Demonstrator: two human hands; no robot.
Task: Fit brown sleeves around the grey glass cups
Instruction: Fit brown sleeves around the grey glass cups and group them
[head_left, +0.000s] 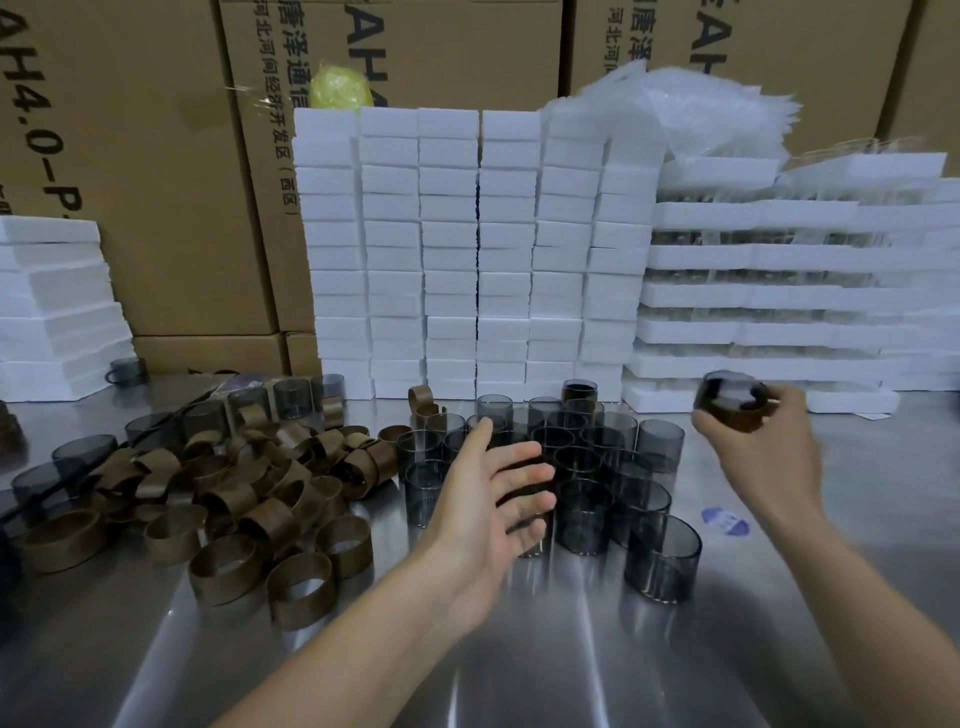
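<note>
Beyond both hands: a wall of white foam blocks (467, 249) w/ cardboard boxes (156, 156) behind it. Foam trays (779, 291) are stacked past the right hand (763, 447), w/ clear plastic bags (701, 98) on top. Left of the left hand (483, 499) is a loose heap of brown sleeves (234, 493), some upright, some on their sides. Betw. the hands, a tight cluster of grey glass cups (587, 462) stands upright, mouths up, many touching. A blue sticker (724, 521) lies on the bench (571, 649) under the right forearm.

Open room: bare steel bench near the person, below both forearms and right of the cluster. Far side is blocked by foam.

Left hand: fingers straight and spread, palm turned inward, holding nothing, over the cluster's near-left cups; contact can't be told. Right hand: raised above the bench, right of the cluster, fingers curled round a sleeved cup (732, 397). The cup is tilted, mouth towards the person, axis leaning off vertical, w/ the brown band round its wall.
</note>
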